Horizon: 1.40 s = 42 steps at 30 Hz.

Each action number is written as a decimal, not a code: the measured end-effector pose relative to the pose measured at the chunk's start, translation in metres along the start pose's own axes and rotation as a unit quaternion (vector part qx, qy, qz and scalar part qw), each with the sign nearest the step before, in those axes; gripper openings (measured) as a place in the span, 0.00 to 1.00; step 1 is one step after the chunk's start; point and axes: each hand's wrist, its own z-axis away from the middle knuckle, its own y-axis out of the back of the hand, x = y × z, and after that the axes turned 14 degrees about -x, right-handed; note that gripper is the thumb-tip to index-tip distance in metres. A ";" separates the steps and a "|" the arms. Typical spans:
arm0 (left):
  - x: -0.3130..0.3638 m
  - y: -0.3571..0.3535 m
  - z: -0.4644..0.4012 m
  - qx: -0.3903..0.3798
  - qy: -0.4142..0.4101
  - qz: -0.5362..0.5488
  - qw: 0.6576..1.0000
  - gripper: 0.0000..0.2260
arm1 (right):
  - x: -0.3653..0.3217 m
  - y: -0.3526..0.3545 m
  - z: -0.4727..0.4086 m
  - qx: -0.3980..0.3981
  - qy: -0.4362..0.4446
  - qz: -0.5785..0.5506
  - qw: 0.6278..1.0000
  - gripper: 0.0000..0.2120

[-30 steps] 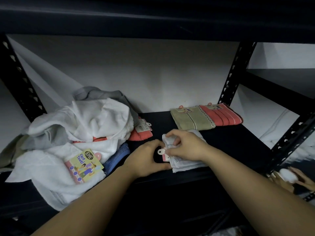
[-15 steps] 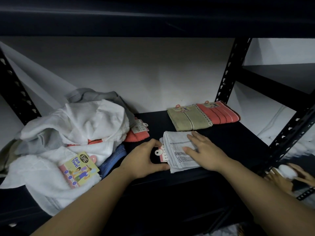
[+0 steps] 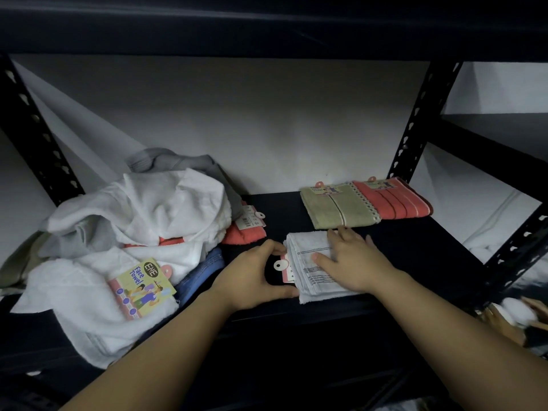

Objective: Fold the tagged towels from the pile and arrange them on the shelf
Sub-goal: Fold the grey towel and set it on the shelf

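A folded white towel with thin dark stripes lies near the front of the black shelf. Its pink tag sticks out on the left. My right hand lies flat on top of the towel with straight fingers. My left hand cups the towel's left edge, thumb at the near corner and fingers at the far corner. On the left sits a loose pile of towels, white, grey, coral and blue, with a "Face Towel" tag. A folded olive towel and a folded coral towel lie side by side at the back right.
Black perforated uprights stand at the right back and right front, and one at the left. A white wall closes the back. An upper shelf board hangs overhead. Another person's hands show at the lower right.
My right hand has gone from pinching at the tag to lying flat on the folded white towel, which has slid a little toward the back.
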 end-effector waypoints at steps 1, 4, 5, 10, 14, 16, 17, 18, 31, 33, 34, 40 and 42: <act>0.000 0.000 0.000 0.002 0.000 0.006 1.000 0.38 | -0.006 0.003 0.000 0.032 0.025 0.010 0.999 0.37; 0.001 0.000 0.000 0.011 0.002 0.017 1.000 0.37 | -0.027 0.002 0.000 0.022 0.127 -0.019 0.992 0.32; 0.001 0.000 0.000 0.013 0.001 0.019 1.000 0.37 | -0.031 -0.003 -0.003 -0.007 0.143 -0.011 0.990 0.31; -0.001 -0.001 0.000 0.014 0.003 0.029 0.999 0.39 | -0.030 -0.019 -0.017 -0.051 0.124 0.052 0.990 0.32; -0.001 -0.001 0.001 0.016 0.000 0.028 0.999 0.40 | -0.033 -0.015 -0.012 -0.057 0.125 0.049 0.989 0.32; -0.002 -0.001 0.002 0.014 0.001 0.029 0.999 0.37 | -0.034 -0.012 -0.004 -0.019 0.120 0.021 0.992 0.33; -0.002 -0.001 0.002 0.014 0.002 0.032 0.999 0.35 | -0.034 -0.011 0.002 0.006 0.116 0.006 0.993 0.34; -0.002 0.000 0.002 0.013 0.003 0.036 0.999 0.33 | -0.034 -0.010 0.009 0.025 0.113 -0.006 0.993 0.34; -0.010 0.003 0.000 -0.052 -0.052 -0.012 0.997 0.32 | -0.011 -0.058 0.060 0.077 0.224 -0.101 0.966 0.33; -0.009 0.004 -0.002 -0.076 -0.066 -0.037 0.994 0.26 | -0.007 -0.054 0.067 0.061 0.229 -0.219 0.946 0.28; -0.007 0.004 -0.003 -0.078 -0.075 -0.037 0.993 0.22 | -0.005 -0.049 0.071 0.054 0.227 -0.278 0.932 0.25; 0.029 0.002 -0.012 -0.065 -0.099 0.147 0.982 0.08 | 0.011 -0.012 0.082 0.094 0.185 -0.449 0.869 0.09; 0.047 0.002 -0.020 -0.041 -0.093 0.228 0.968 0.12 | 0.022 0.007 0.085 0.125 0.157 -0.476 0.856 0.06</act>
